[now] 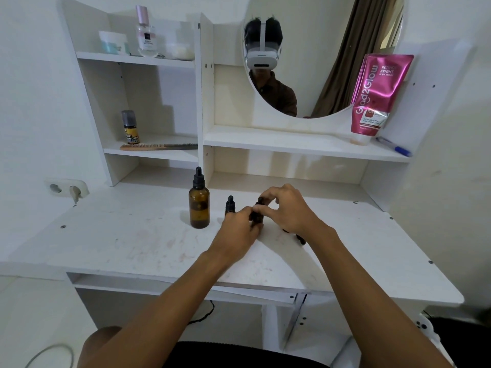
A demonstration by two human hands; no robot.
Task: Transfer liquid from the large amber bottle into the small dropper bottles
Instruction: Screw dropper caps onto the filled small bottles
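The large amber bottle [199, 208] with a black dropper cap stands upright on the white desk [138, 243], left of my hands. Just to its right a small dropper bottle [229, 205] stands capped, partly hidden behind my left hand [237, 225]. My left hand grips the body of a second small dark bottle [256, 217]. My right hand [288, 208] pinches that bottle's black dropper top from above. Another small dark object [301, 239] lies on the desk under my right wrist, mostly hidden.
A shelf unit with a round mirror [318, 49] rises behind the desk. A pink tube [377, 94] and a blue pen [393, 147] sit on the right shelf. A comb [159, 147], a small bottle [130, 127] and perfume [146, 33] fill the left shelves. A wall socket [67, 188] is at left.
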